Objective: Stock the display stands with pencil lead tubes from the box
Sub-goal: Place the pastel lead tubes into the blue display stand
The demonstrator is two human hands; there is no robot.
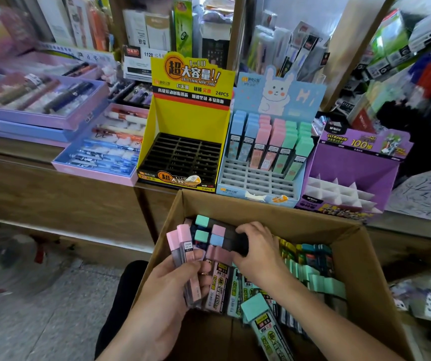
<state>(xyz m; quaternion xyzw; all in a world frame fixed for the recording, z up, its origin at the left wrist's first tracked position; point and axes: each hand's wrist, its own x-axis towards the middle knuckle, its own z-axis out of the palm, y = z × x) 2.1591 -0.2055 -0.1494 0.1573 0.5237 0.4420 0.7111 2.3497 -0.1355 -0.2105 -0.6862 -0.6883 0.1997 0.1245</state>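
Cardboard box (pixel 235 204) holds loose lead tubes (pixel 316 280). Left hand (pixel 167 295): fingers (pixel 199 256) curled round two pink-capped tubes (pixel 183 246). Right hand (pixel 258 248): fingers (pixel 244 227) gripping tube bundle (pixel 217 237) above box. Blue stand (pixel 256 178): back rows filled.

— What stands on your wooden counter (pixel 40 183)?
— Three display stands in a row at its front edge: your yellow stand (pixel 191 118), the light blue rabbit stand (pixel 303 100) touching it on the right, then the purple stand (pixel 352 162).
— And to your left?
— A pink tray (pixel 97 171) of pens just beside the yellow one, and farther left the lilac pen boxes (pixel 40 121), stacked.
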